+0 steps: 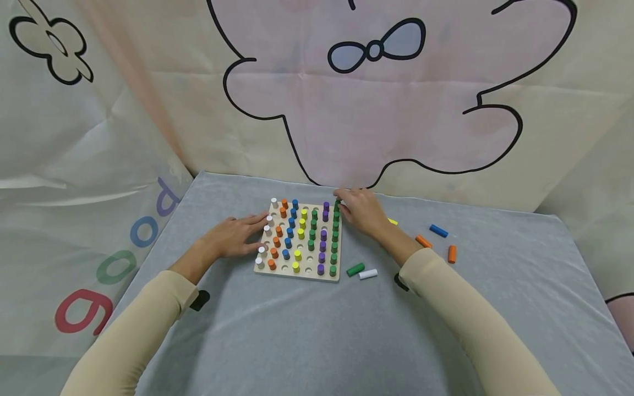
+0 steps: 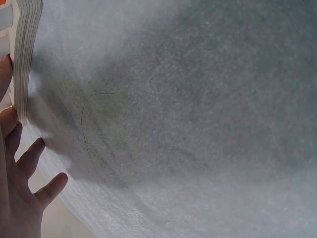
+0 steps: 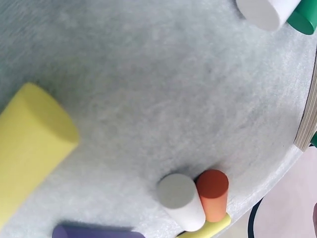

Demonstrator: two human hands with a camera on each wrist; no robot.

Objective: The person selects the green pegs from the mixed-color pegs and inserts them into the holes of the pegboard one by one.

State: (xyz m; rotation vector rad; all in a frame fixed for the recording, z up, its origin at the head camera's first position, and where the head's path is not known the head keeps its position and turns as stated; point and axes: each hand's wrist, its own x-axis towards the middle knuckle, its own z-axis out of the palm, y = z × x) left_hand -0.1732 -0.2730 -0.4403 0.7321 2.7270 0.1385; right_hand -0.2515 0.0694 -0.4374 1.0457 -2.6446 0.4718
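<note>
A wooden pegboard (image 1: 284, 268) lies on the grey cloth, holding rows of white, orange, blue, yellow, green and purple pegs. My left hand (image 1: 253, 234) lies flat against the board's left side with straight fingers next to the white pegs; in the left wrist view its fingers (image 2: 27, 161) lie beside the board's edge (image 2: 27, 49). My right hand (image 1: 339, 201) is at the board's far right corner and pinches the green peg (image 1: 337, 205) at the far end of the green row. How deep that peg sits in its hole is hidden.
Loose pegs lie right of the board: green (image 1: 355, 269), white (image 1: 368, 274), yellow (image 1: 392, 221), orange (image 1: 423, 241), blue (image 1: 438, 230), another orange (image 1: 452, 253). The right wrist view shows a yellow peg (image 3: 29, 144), white peg (image 3: 181, 201) and orange peg (image 3: 213, 193). A printed backdrop rises behind the table.
</note>
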